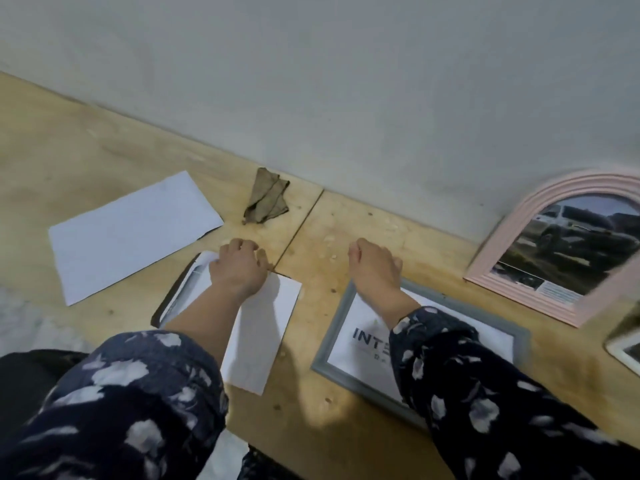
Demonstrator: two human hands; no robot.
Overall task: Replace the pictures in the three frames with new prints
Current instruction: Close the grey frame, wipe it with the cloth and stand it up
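Meeting grey wall (346,81), scuffed plywood table (69,150)

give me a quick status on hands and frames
Left hand on white sheet over dark frame. Right hand hovers above grey frame, holding nothing. Pink arched frame untouched.

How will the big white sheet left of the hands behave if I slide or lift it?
The white sheet lies flat and thin on the wooden table, so it will probably slide easily. Lifted by one edge it would likely droop. It looks light.
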